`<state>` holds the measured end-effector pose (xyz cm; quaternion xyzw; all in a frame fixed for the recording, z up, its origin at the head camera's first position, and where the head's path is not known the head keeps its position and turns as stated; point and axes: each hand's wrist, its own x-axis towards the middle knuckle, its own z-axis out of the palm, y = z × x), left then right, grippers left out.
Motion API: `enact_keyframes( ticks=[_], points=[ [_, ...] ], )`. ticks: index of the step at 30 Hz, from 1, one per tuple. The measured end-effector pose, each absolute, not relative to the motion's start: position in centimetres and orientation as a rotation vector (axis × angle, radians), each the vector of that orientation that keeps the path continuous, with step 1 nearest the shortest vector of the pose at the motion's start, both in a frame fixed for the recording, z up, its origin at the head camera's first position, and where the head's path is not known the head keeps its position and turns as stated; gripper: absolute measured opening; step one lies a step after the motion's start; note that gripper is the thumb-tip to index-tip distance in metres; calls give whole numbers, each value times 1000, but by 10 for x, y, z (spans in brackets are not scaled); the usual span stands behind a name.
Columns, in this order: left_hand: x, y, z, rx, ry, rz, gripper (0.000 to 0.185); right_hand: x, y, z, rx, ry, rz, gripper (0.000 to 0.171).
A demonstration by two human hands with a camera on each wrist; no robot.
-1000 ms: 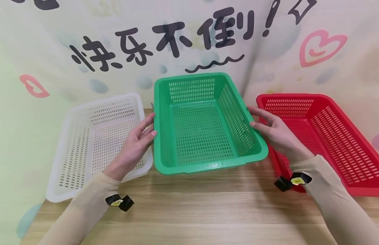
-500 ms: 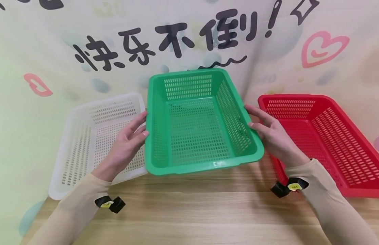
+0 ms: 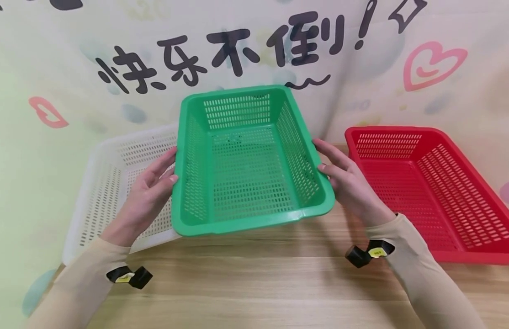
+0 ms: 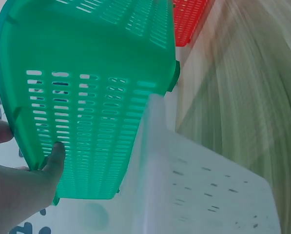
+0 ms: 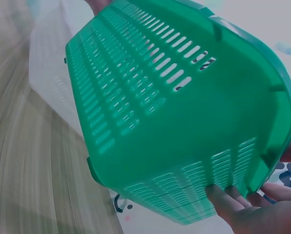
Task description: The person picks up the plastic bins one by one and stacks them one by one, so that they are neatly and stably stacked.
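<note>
A green slotted plastic basket point(image 3: 250, 169) hangs tilted above the wooden table point(image 3: 254, 283), held from both sides. My left hand point(image 3: 166, 167) grips its left rim, thumb on top. My right hand point(image 3: 326, 157) grips the right rim the same way. The basket's left part overlaps the white basket point(image 3: 110, 183) behind it. In the left wrist view the green basket point(image 4: 96, 73) shows its underside over the white basket's edge point(image 4: 194, 185), with my left hand point(image 4: 33, 170) curled on its wall. The right wrist view shows the green basket point(image 5: 174, 112) and my right hand point(image 5: 247, 204) under its rim.
A red slotted basket point(image 3: 423, 183) stands on the table at the right, apart from the green one. A printed backdrop with black characters and pink hearts rises right behind the baskets. Bare wood lies in front, near my forearms.
Both hands have carried the green basket up and to the left, away from the red basket and over the white one. The other baskets have not moved.
</note>
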<state>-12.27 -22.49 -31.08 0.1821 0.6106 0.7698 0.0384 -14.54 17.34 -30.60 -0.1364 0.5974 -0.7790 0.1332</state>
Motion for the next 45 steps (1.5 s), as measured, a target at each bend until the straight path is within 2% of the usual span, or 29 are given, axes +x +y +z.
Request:
enact_keyframes(
  ticks=[18,32,45],
  points=[
    [-108,-248,-292,591,1776,2560,52,-145,143,-299,-572,1653,-2313,57],
    [-98,-276,-291,576,1702,2695,50,-145,106,-304,-569,1534,-2264,61],
    [-92,-306,-293,547,1702,2738,48,-151,76,-308,-680,1530,-2241,63]
  ],
)
